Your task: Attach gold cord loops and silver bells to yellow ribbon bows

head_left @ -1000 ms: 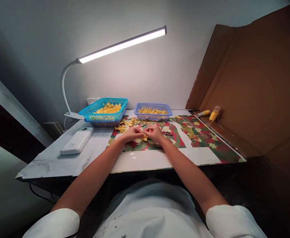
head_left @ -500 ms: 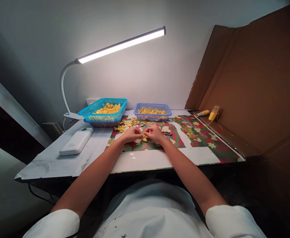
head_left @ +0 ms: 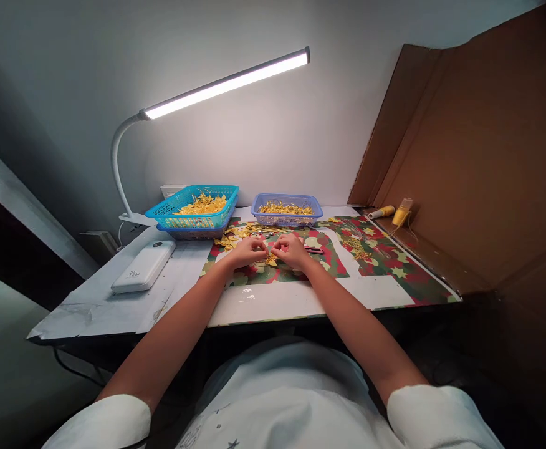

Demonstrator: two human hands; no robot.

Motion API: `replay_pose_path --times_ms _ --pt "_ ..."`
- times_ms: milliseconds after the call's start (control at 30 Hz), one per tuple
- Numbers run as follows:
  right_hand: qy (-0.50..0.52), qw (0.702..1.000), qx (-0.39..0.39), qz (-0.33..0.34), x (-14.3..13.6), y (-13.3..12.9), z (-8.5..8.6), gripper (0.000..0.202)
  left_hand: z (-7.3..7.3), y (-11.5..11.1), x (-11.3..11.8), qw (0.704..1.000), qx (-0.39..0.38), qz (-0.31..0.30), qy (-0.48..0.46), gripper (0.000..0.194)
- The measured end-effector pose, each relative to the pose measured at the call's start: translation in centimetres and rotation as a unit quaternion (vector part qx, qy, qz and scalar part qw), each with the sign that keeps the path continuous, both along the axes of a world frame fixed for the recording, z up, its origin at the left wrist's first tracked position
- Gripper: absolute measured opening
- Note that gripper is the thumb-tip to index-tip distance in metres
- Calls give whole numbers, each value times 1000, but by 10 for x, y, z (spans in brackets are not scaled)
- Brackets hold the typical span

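Over the patterned mat, my left hand (head_left: 248, 252) and my right hand (head_left: 292, 251) meet with fingertips pinched close together. Between and just below them hangs a small gold ribbon bow (head_left: 272, 260), which both hands appear to grip; its upper part is hidden by the fingers. Loose gold ribbon pieces (head_left: 229, 240) lie on the mat beyond my left hand. A few small shiny round bits (head_left: 260, 234) rest just past the fingertips. Beside my right hand is a dark pink-edged tool (head_left: 314, 251), perhaps a small cutter, partly covered by the hand.
A turquoise basket (head_left: 193, 219) of gold ribbon pieces is stacked on a blue one at back left. A purple basket (head_left: 287, 219) holds more. A power bank (head_left: 144, 267) lies left, beneath a lit lamp (head_left: 226, 84). Gold cord (head_left: 358, 248) and cardboard (head_left: 469, 156) are at right.
Both hands stay in almost the same place, with only a slight shift of the fingertips around the gold ribbon bow. The view itself moves a little.
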State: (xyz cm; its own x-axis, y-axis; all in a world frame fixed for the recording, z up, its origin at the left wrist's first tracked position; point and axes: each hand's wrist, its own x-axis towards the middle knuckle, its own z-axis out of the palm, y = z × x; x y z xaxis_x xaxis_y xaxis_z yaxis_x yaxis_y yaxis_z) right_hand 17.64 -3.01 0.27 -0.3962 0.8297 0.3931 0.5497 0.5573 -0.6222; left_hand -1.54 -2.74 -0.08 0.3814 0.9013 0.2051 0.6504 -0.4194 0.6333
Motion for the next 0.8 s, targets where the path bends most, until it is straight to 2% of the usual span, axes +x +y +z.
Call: replay_pose_path --times_ms 500,800 --pt "-6 1000 -1 0 0 -1 1 16 -2 3 -1 999 37 -7 6 22" --pt "-18 1000 3 -7 0 0 0 16 4 -3 1 982 165 28 87 15"
